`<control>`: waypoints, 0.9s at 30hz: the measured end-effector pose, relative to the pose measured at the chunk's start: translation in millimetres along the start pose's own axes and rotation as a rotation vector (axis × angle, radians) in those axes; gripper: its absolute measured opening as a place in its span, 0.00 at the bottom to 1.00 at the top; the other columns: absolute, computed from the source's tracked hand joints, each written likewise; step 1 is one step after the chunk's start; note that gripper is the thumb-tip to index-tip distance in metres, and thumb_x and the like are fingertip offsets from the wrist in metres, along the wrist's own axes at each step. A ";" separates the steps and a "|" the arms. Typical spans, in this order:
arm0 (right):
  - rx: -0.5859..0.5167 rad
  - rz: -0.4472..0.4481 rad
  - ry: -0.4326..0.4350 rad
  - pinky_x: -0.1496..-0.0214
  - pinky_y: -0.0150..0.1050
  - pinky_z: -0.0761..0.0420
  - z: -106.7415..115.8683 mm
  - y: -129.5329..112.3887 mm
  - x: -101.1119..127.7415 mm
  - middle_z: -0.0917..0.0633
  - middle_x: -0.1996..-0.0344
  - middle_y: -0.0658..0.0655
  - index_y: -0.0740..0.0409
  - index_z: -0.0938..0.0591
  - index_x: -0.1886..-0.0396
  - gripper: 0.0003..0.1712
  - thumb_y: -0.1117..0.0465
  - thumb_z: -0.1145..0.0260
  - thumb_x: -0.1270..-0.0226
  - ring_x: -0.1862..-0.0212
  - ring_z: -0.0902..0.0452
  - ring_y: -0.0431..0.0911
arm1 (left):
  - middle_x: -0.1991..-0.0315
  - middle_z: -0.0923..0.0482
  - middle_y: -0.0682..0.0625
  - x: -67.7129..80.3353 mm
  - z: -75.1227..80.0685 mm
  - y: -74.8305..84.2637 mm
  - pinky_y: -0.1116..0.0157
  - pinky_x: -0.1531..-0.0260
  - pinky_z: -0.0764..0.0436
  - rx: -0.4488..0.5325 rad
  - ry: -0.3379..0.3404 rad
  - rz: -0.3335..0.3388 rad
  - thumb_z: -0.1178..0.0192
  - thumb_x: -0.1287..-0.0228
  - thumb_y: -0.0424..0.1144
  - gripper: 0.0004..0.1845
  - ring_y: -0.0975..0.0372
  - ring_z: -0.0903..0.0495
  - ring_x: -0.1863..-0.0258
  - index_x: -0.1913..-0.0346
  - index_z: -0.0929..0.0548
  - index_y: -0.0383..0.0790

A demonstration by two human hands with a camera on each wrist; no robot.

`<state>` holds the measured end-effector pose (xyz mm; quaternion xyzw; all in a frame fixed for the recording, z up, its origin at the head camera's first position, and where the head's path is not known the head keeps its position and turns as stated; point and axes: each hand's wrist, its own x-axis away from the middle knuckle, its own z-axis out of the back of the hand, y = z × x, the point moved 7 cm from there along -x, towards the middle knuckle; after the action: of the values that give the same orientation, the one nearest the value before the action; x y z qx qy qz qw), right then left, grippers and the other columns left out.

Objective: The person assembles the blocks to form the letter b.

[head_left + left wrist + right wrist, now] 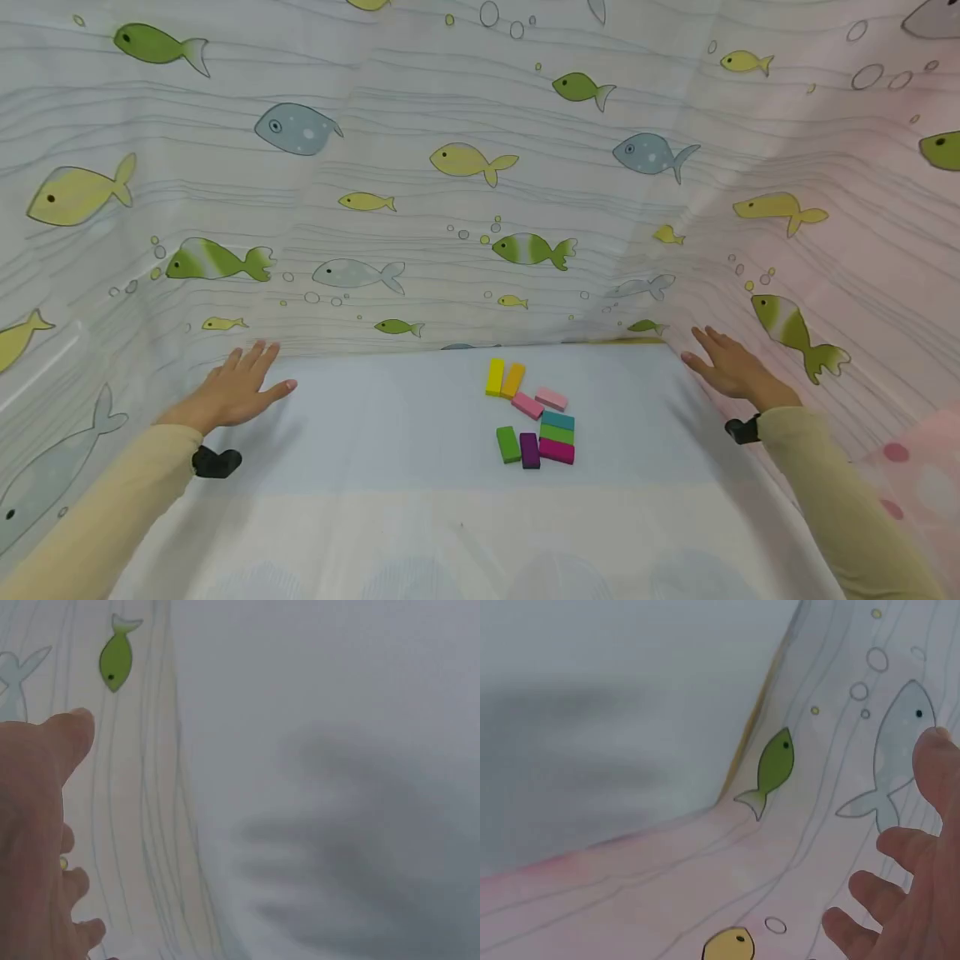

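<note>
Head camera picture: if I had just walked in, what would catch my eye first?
Probably the fish-print curtain wrapped around three sides of the white table. Next, the cluster of small coloured blocks lying right of the table's middle, yellow and orange ones at the back, green, purple and magenta nearer. The left hand and right hand are spread open far out at either side, holding nothing.
</note>
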<state>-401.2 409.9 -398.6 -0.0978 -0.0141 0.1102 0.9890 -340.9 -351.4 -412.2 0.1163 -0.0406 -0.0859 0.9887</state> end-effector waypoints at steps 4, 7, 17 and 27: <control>-0.013 0.025 0.003 0.33 0.74 0.55 -9.2 -13.9 -1.5 0.51 0.26 0.78 0.66 0.51 0.22 0.46 0.37 0.55 0.22 0.28 0.57 0.77 | 0.23 0.58 0.28 -8.3 -16.0 20.6 0.31 0.35 0.57 -0.025 0.030 -0.067 0.55 0.28 0.66 0.50 0.28 0.60 0.28 0.23 0.54 0.29; -0.014 0.053 0.011 0.32 0.72 0.54 -18.1 -26.0 -4.1 0.50 0.25 0.77 0.65 0.49 0.22 0.45 0.38 0.54 0.23 0.27 0.56 0.75 | 0.24 0.53 0.30 -13.6 -31.9 45.9 0.35 0.32 0.53 -0.025 0.059 -0.128 0.53 0.27 0.63 0.46 0.31 0.54 0.27 0.23 0.50 0.29; -0.033 0.159 0.030 0.31 0.69 0.48 -53.2 -78.7 -17.6 0.47 0.24 0.70 0.60 0.44 0.22 0.44 0.38 0.48 0.25 0.26 0.52 0.69 | 0.45 0.26 0.33 -33.0 -101.2 161.8 0.48 0.49 0.23 -0.037 0.114 -0.339 0.45 0.28 0.54 0.35 0.46 0.23 0.48 0.29 0.33 0.32; -0.047 0.272 -0.067 0.31 0.64 0.40 -99.5 -146.0 -6.7 0.43 0.22 0.60 0.50 0.40 0.22 0.44 0.34 0.45 0.30 0.25 0.46 0.62 | 0.36 0.26 0.37 -42.9 -148.9 241.8 0.51 0.46 0.22 0.005 -0.065 -0.367 0.47 0.29 0.60 0.38 0.48 0.20 0.45 0.24 0.39 0.42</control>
<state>-371.3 249.9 -467.5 -0.1182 -0.0362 0.2464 0.9613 -329.4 -78.8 -501.8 0.1213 -0.0509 -0.2686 0.9542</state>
